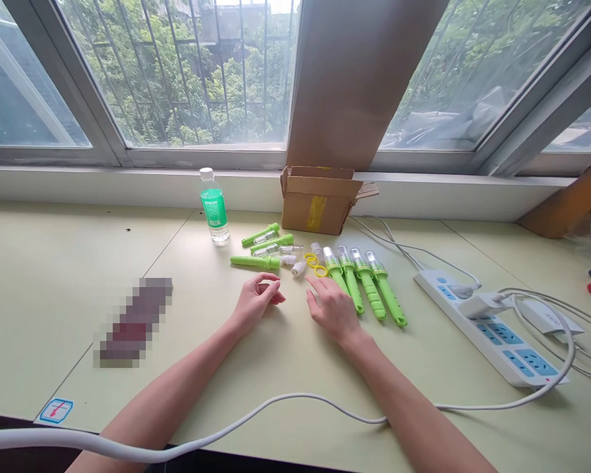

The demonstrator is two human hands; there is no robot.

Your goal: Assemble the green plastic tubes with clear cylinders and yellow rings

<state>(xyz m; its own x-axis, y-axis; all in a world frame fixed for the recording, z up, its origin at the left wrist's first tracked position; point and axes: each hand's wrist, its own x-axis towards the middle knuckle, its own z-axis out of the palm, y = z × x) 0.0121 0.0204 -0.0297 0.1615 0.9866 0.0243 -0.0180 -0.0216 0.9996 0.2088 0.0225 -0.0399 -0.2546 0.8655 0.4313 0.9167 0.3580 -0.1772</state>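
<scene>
My left hand [259,299] rests just above the table, fingers loosely curled and apart, with nothing visible in it. Closest to it is a loose green ridged handle [253,262]. My right hand [333,307] stretches its fingers toward several yellow rings [320,270] and a small white part [299,268]; I see nothing held. Beside that hand lie several green stick lights with clear tops [384,289], side by side, one partly behind the hand. More green handles [272,244] and clear tubes [290,250] lie beyond my left hand.
A water bottle [213,207] and an open cardboard box [320,200] stand at the back. On the right is a white power strip [487,328] with plugs and cables. A white cable [295,396] crosses in front of my forearms. A pixelated dark item [136,322] lies left.
</scene>
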